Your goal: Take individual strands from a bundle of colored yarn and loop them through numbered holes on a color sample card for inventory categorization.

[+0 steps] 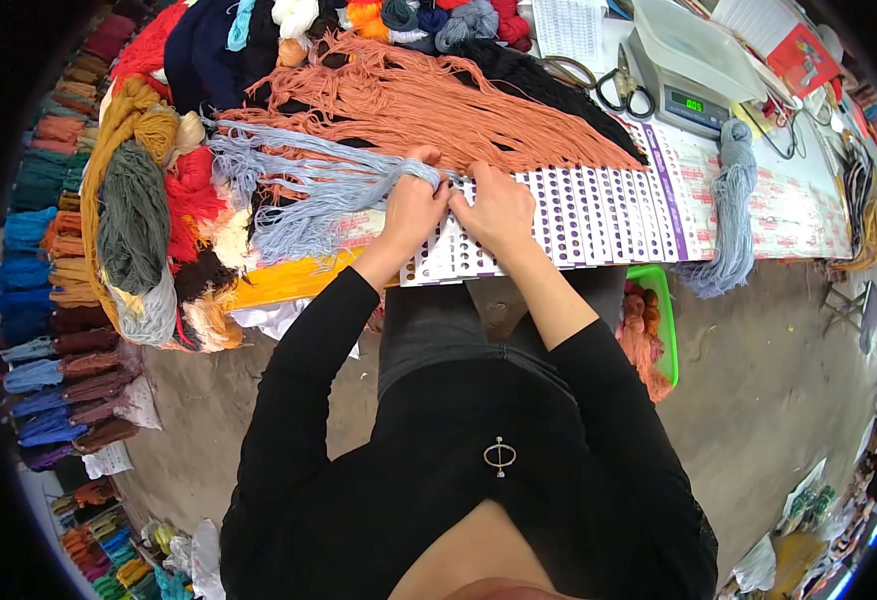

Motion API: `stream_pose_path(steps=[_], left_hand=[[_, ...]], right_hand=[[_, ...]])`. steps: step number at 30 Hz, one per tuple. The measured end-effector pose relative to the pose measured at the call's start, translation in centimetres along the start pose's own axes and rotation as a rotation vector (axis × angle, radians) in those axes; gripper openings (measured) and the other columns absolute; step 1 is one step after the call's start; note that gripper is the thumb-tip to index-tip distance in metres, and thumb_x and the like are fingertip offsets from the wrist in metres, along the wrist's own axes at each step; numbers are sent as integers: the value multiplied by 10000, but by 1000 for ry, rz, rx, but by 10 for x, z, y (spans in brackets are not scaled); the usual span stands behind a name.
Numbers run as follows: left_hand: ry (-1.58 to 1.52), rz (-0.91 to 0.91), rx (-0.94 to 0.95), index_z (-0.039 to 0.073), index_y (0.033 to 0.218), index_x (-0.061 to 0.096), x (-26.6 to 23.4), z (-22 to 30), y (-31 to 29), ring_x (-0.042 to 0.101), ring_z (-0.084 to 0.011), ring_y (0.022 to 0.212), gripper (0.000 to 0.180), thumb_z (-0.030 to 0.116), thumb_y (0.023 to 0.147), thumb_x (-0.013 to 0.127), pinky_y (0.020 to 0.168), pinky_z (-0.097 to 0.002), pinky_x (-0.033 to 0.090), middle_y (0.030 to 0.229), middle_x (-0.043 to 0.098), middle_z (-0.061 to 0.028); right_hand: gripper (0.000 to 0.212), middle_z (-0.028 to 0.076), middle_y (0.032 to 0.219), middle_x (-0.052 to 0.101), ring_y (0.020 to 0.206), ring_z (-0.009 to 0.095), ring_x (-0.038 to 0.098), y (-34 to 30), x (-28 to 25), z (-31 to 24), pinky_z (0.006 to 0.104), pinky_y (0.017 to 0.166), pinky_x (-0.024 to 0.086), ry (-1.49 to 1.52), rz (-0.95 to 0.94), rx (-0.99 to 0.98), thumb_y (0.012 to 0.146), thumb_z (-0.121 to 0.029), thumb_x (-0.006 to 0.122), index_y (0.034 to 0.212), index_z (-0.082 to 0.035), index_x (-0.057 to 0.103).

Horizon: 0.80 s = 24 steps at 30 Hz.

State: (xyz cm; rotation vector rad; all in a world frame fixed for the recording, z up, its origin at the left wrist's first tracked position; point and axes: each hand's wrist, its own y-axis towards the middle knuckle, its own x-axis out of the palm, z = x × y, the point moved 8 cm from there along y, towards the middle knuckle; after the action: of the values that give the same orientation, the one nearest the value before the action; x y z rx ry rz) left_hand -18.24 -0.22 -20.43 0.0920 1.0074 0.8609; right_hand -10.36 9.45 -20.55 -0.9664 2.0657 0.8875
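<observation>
Light blue yarn (323, 165) fans out to the left in loose strands, and its right end runs into my left hand (414, 208), whose fingers are closed around it. Close beside it, my right hand (496, 208) bends its thumb and fingers together at the upper edge of a white punched card (598, 225). What those fingertips hold is hidden. The card has rows of dark round holes and purple strips. Coral yarn (438, 100) lies in long strands behind both hands, its ends meeting the card's upper edge.
Skeins pile up at the left, among them a dark green one (133, 215). Black scissors (623, 88) and a digital scale (688, 95) with a clear tub stand at the back right. A light blue skein (733, 205) hangs over the table edge. Below is a green basket (666, 330).
</observation>
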Motion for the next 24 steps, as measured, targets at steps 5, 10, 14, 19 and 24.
stream_pose_path(steps=[5, 10, 14, 19, 24], left_hand=[[113, -85, -83, -16, 892, 591, -3, 6, -1, 580, -344, 922, 162, 65, 755, 613, 766, -402, 471, 1165, 484, -154], [157, 62, 35, -10, 869, 601, -26, 3, 2, 576, -331, 910, 140, 67, 755, 622, 767, -398, 464, 1138, 494, -162], [144, 103, 42, 6, 833, 613, -40, 7, 1, 568, -331, 900, 107, 63, 745, 632, 769, -395, 457, 1112, 503, -165], [93, 35, 72, 37, 842, 617, -25, 9, 1, 571, -331, 919, 117, 58, 730, 637, 755, -396, 470, 1115, 506, -151], [154, 56, 103, 38, 837, 618, -18, 5, 3, 573, -327, 923, 118, 50, 721, 639, 747, -399, 474, 1130, 505, -147]], right_hand=[[356, 140, 817, 626, 770, 312, 612, 0, -1, 0, 423, 678, 466, -9, -9, 0, 718, -345, 598, 915, -48, 581], [360, 140, 827, 628, 779, 309, 613, 0, 0, -1, 425, 684, 465, -21, -18, 8, 727, -347, 598, 927, -49, 578], [346, 134, 836, 629, 784, 305, 613, -1, 0, 1, 425, 687, 465, 3, -9, 2, 732, -339, 596, 926, -54, 576], [337, 128, 842, 631, 784, 302, 613, -1, 0, -1, 421, 682, 466, -27, -1, -2, 732, -336, 598, 923, -59, 575], [335, 122, 854, 632, 791, 296, 614, 0, 2, 0, 419, 692, 464, -16, -29, 17, 733, -336, 597, 928, -65, 577]])
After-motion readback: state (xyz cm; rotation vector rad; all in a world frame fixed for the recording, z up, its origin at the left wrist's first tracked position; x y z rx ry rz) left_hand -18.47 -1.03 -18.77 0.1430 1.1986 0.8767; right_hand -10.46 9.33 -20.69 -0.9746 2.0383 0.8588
